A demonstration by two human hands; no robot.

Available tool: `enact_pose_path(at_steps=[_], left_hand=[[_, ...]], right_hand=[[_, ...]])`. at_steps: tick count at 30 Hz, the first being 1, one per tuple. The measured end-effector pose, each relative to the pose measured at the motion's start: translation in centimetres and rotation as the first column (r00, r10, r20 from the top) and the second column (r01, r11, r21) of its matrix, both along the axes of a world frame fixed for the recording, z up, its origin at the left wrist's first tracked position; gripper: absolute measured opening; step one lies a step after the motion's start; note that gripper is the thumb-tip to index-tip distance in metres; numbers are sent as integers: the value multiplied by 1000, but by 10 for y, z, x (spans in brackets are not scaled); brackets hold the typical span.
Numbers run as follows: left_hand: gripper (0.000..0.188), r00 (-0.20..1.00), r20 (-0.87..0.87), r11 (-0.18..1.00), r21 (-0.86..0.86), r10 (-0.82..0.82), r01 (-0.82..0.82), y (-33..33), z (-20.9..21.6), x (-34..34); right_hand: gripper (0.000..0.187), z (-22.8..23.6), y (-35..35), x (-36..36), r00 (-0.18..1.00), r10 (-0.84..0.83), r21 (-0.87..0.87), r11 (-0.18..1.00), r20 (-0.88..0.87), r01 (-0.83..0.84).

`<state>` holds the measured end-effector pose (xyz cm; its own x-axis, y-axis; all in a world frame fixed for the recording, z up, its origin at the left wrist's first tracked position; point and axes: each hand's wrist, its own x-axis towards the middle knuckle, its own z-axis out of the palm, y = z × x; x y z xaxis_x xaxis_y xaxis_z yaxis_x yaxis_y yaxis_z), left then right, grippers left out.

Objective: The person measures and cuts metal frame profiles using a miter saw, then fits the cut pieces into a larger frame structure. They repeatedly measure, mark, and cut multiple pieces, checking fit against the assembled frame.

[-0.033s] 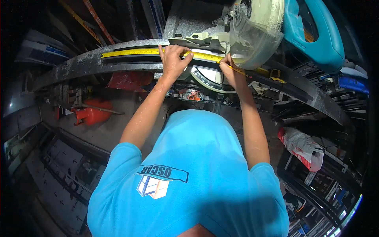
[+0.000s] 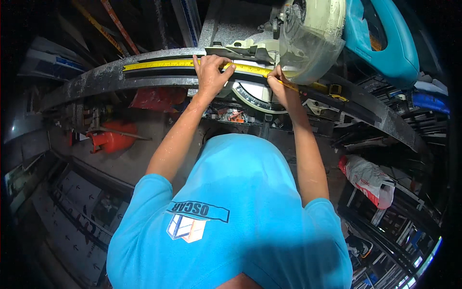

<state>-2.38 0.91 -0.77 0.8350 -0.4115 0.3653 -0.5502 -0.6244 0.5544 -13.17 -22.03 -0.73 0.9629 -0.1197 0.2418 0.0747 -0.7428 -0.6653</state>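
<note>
A yellow tape measure is stretched out along a dark, long profile that lies across the bench, passing below the saw. With thumb and fingers, my left hand grips the blade and presses it against the profile. Farther right, my right hand is closed on a thin yellow-orange pencil, its fingertips at the blade just beside the saw's clear guard. The tape's case rests on the profile, right of that hand. Exactly where the pencil tip touches is hidden by the fingers.
A mitre saw with a clear guard and a teal handle stands at the back right. Its curved scale sits below my hands. On the floor at left lies a red gas cylinder; at right, a plastic bag.
</note>
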Motion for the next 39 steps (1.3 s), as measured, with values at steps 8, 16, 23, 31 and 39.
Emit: enact_pose_path(at_steps=[8,16,23,31,39], left_hand=[[24,999,-49,1000,-3,-1,1,1,1,-2],[25,998,-68,997,81,-10,16,0,9,1],[24,984,-126,981,130,-125,142,7,52,6],[27,815,-363,869,29,-452,495,-42,122,-71],[27,240,-517,381,-185,-822,906,-80,134,-116]], right_hand=[[19,69,-22,-53,993,-44,339,937,-114,80],[44,74,-96,-78,837,-446,-576,610,318,544],[57,50,-117,-70,836,-525,-409,735,159,540],[36,74,-100,-135,828,-556,-59,826,74,561],[43,29,-120,-214,709,-704,109,702,-41,704]])
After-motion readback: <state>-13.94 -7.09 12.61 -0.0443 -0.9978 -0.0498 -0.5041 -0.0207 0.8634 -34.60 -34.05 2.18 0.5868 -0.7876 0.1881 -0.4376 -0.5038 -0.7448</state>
